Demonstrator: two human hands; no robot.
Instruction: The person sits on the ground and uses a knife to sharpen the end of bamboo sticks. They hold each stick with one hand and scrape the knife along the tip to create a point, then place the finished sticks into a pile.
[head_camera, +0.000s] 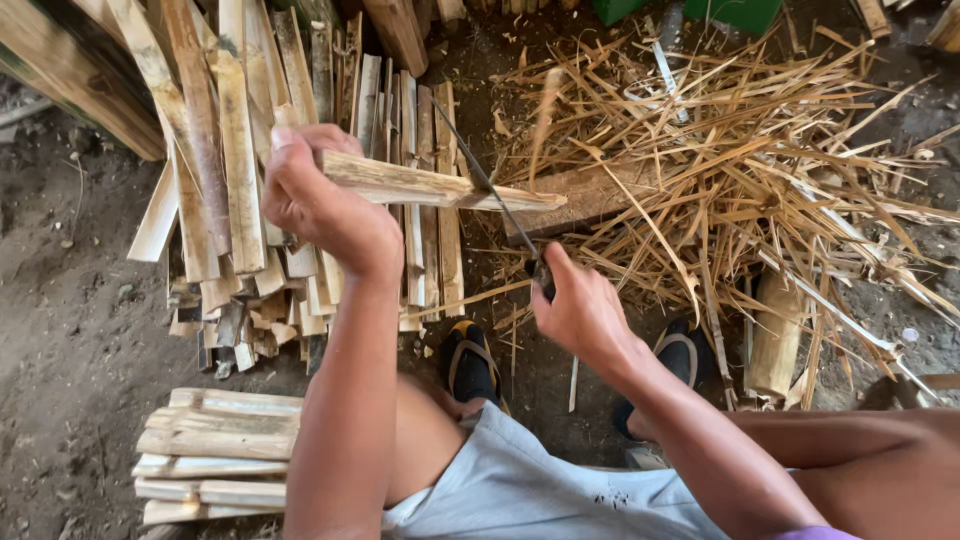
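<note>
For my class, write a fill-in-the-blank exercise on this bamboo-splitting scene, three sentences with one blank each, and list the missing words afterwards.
1. The left hand grips one end of a bamboo ____ and holds it level.
2. The right hand holds the handle of a ____ whose thin blade crosses the slat.
3. Loose bamboo shavings lie in a pile on the person's ____ side, opposite the stacked slats.

Missing words: slat; knife; right

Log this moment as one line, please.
left hand: grips bamboo slat | right hand: holds knife, blade across slat | shavings pile right | stacked slats lower left
</note>
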